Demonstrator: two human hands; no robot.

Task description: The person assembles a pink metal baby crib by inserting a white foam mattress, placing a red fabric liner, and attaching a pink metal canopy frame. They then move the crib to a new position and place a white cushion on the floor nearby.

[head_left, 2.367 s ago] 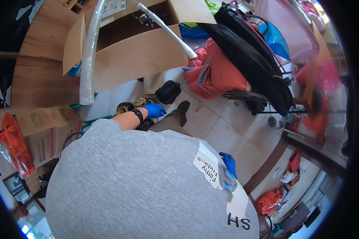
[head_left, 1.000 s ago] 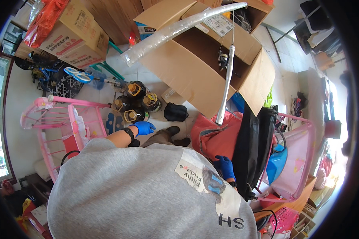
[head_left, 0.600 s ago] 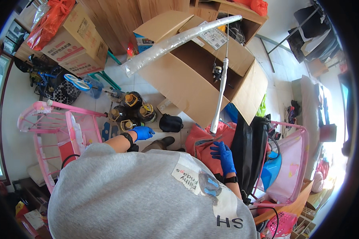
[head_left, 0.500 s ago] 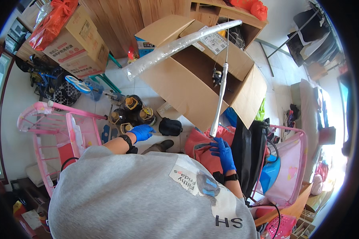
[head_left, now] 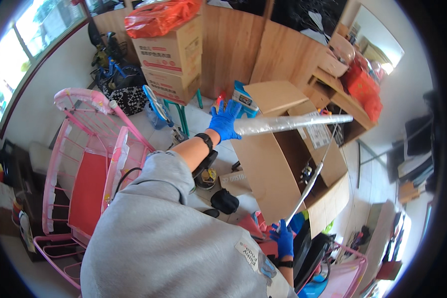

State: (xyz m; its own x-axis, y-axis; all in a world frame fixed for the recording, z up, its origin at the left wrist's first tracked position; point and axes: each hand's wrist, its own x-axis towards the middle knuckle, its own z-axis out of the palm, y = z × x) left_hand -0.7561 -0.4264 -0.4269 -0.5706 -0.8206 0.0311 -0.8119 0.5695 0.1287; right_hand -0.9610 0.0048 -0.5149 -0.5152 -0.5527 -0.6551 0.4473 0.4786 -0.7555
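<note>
My left hand (head_left: 225,122), in a blue glove, reaches to the left end of a long tube wrapped in clear plastic (head_left: 288,124). Its fingers are spread, and it meets the tube's end. That tube lies across the top of a large opened cardboard box (head_left: 260,169). A white-handled fishing rod (head_left: 309,186) with a dark reel slants over the box opening. At the rod's butt end is my blue-gloved right hand (head_left: 283,240), fingers apart and fingertips close against it; whether they press on it is hard to see.
Pink metal-framed racks (head_left: 79,164) stand to the left. Stacked cartons (head_left: 170,59) topped by a red bag rise behind. A dark bag (head_left: 224,201) and a bottle (head_left: 206,178) sit on the floor by the box. A wooden cabinet (head_left: 350,107) stands at the far right.
My left hand has gone from above the floor bottles forward to the tube's left end. The view has swung left. My right hand stays by the rod's butt, now closer to it.
</note>
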